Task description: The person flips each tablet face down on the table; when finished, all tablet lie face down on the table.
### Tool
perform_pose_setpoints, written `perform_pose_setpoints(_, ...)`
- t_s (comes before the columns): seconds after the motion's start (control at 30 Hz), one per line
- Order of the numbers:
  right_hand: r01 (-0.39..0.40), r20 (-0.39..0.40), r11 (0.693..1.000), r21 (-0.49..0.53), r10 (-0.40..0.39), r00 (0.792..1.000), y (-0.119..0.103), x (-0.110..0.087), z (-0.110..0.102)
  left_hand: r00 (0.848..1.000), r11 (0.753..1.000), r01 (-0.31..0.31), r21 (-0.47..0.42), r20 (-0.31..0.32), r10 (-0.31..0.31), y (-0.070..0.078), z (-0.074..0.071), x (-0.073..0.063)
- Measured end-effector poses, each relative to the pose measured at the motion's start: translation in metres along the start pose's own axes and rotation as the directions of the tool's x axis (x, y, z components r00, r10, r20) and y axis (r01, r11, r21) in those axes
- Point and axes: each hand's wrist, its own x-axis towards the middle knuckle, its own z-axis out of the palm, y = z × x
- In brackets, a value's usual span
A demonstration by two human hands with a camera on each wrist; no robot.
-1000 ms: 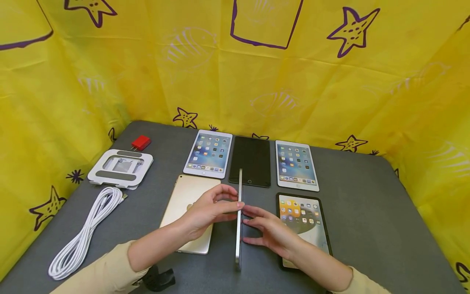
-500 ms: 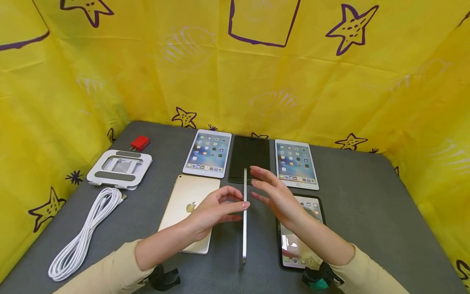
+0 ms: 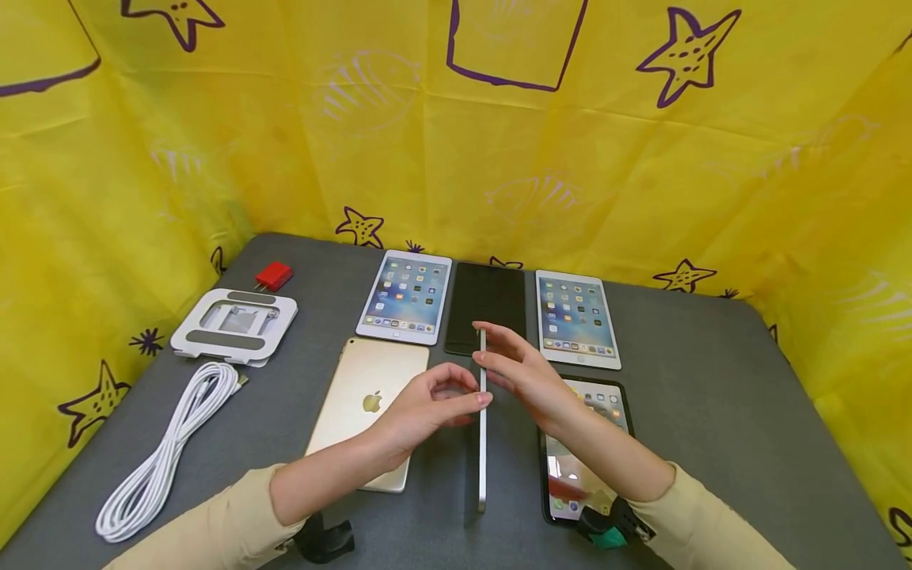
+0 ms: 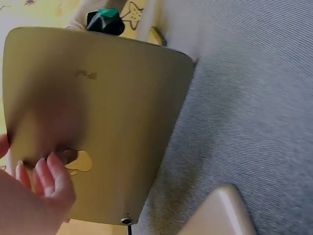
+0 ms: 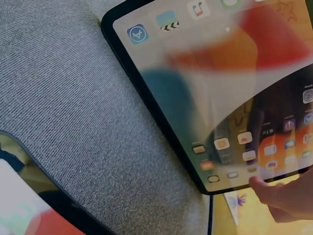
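Note:
A tablet (image 3: 482, 451) stands upright on its long edge in the middle of the table, its thin silver side turned up. My left hand (image 3: 431, 404) grips it, thumb over the top edge and fingers against the back. That back (image 4: 132, 98) shows an apple logo in the left wrist view. At the far upper corner my right hand (image 3: 530, 372) holds the edge with thumb and fingertips. The lit screen (image 5: 195, 73) faces the right wrist camera. To the left lies a gold tablet (image 3: 385, 372), face down; to the right, a black-framed tablet (image 3: 580, 467) partly hidden by my right arm.
Along the back lie a white tablet (image 3: 404, 297), a dark tablet (image 3: 488, 297) and another white tablet (image 3: 579, 317). On the left are a red charger (image 3: 274, 276), a folded white stand (image 3: 235, 326) and a coiled white cable (image 3: 167, 455). A yellow curtain (image 3: 456, 158) encloses the table.
My right hand has left the middle of the screen, risen away and come to the tablet's far upper corner. The held tablet and my left hand have shifted slightly right.

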Motion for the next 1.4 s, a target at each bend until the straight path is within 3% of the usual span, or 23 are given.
perform_pose_setpoints(0.07,-0.004,0.008,1.0,0.002,0.004,1.0,0.001,0.0,-0.001,0.991,0.986,-0.135,0.1,-0.014,0.137,-0.002,0.001,-0.004)
perform_pose_setpoints(0.1,-0.005,0.013,1.0,0.001,0.005,1.0,0.002,0.0,-0.001,0.973,0.961,-0.223,0.162,-0.016,0.228,-0.004,0.001,-0.006)
perform_pose_setpoints(0.13,-0.007,0.017,1.0,0.004,0.007,1.0,0.002,0.0,-0.002,0.942,0.919,-0.325,0.224,-0.005,0.334,-0.005,0.001,-0.009)
perform_pose_setpoints(0.17,-0.008,0.023,1.0,0.008,0.008,1.0,0.002,0.0,-0.003,0.897,0.858,-0.428,0.284,0.018,0.442,-0.005,0.002,-0.012)
perform_pose_setpoints(0.2,-0.009,0.029,1.0,0.012,0.009,1.0,0.003,0.0,-0.003,0.835,0.779,-0.534,0.327,0.061,0.547,-0.006,0.002,-0.014)
perform_pose_setpoints(0.27,-0.012,0.041,1.0,0.017,0.011,0.999,0.003,-0.001,-0.006,0.682,0.585,-0.712,0.39,0.18,0.709,-0.005,0.003,-0.017)
perform_pose_setpoints(0.33,-0.014,0.049,1.0,0.021,0.013,0.999,0.003,-0.002,-0.008,0.521,0.383,-0.829,0.407,0.316,0.793,-0.004,0.005,-0.019)
perform_pose_setpoints(0.4,-0.017,0.055,1.0,0.019,0.016,0.998,0.004,-0.002,-0.01,0.388,0.214,-0.893,0.396,0.434,0.813,-0.004,0.007,-0.018)
perform_pose_setpoints(0.43,-0.018,0.058,1.0,0.016,0.017,0.998,0.004,-0.003,-0.011,0.338,0.149,-0.908,0.391,0.477,0.811,-0.004,0.008,-0.018)
perform_pose_setpoints(0.47,-0.019,0.061,1.0,0.019,0.017,0.998,0.005,-0.003,-0.012,0.299,0.093,-0.917,0.389,0.511,0.806,-0.005,0.009,-0.017)
perform_pose_setpoints(0.5,-0.021,0.063,1.0,0.021,0.02,0.998,0.005,-0.003,-0.013,0.273,0.051,-0.919,0.392,0.536,0.799,-0.006,0.01,-0.017)
perform_pose_setpoints(0.53,-0.025,0.065,0.999,0.025,0.023,0.998,0.005,-0.004,-0.014,0.254,0.015,-0.918,0.397,0.556,0.791,-0.008,0.01,-0.016)
perform_pose_setpoints(0.6,-0.033,0.069,0.999,0.035,0.031,0.997,0.005,-0.005,-0.016,0.232,-0.036,-0.913,0.406,0.591,0.773,-0.011,0.01,-0.015)
perform_pose_setpoints(0.73,-0.051,0.075,0.997,0.06,0.047,0.996,0.005,-0.009,-0.022,0.215,-0.092,-0.907,0.411,0.639,0.738,-0.016,0.011,-0.012)
perform_pose_setpoints(0.87,-0.063,0.079,0.993,0.097,0.055,0.995,0.006,-0.015,-0.027,0.211,-0.118,-0.905,0.41,0.671,0.711,-0.017,0.015,-0.009)
perform_pose_setpoints(0.97,-0.063,0.078,0.988,0.138,0.053,0.996,0.006,-0.02,-0.031,0.194,-0.149,-0.901,0.408,0.685,0.702,-0.017,0.019,-0.008)
perform_pose_setpoints(1.2,-0.066,0.043,0.981,0.183,0.059,0.997,0.009,-0.03,-0.039,0.167,-0.16,-0.914,0.372,0.707,0.687,-0.019,0.025,-0.005)
perform_pose_setpoints(1.27,-0.071,0.028,0.981,0.179,0.067,0.997,0.01,-0.032,-0.041,0.16,-0.175,-0.914,0.367,0.72,0.676,-0.021,0.025,-0.004)
perform_pose_setpoints(1.4,-0.078,0.003,0.979,0.186,0.079,0.997,0.013,-0.035,-0.044,0.166,-0.178,-0.916,0.359,0.744,0.647,-0.025,0.027,-0.003)
